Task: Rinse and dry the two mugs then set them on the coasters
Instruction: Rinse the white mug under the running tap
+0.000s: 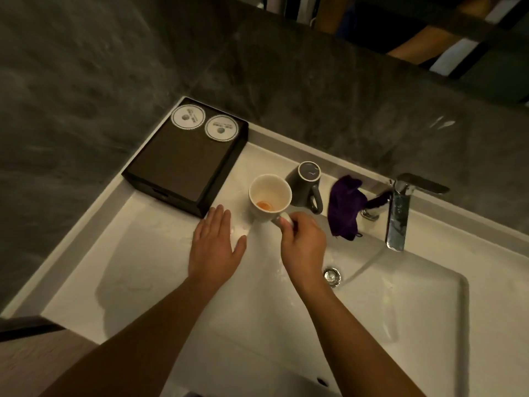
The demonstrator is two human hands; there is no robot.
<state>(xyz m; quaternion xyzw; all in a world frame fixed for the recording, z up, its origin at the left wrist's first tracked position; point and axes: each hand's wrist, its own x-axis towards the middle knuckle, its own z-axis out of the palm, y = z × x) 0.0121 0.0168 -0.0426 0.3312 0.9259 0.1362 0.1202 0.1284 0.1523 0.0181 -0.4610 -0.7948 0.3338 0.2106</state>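
Note:
A white mug [267,193] with an orange residue at its bottom stands upright on the sink's ledge. My right hand [302,242] grips its handle. My left hand [216,245] hovers flat and open just left of the mug, fingers apart, holding nothing. A dark grey mug [306,181] rests upside down right behind the white one, its handle toward me. Two round white coasters [188,117] [221,128] lie side by side on the far end of a dark box [177,164]. A purple cloth [345,207] is crumpled on the ledge beside the tap.
A chrome tap [398,216] at the right runs water into the white basin [400,310], near the drain [332,275]. The dark box sits on the sink's left ledge against a grey stone wall [86,110]. A wooden counter edge [34,359] shows at lower left.

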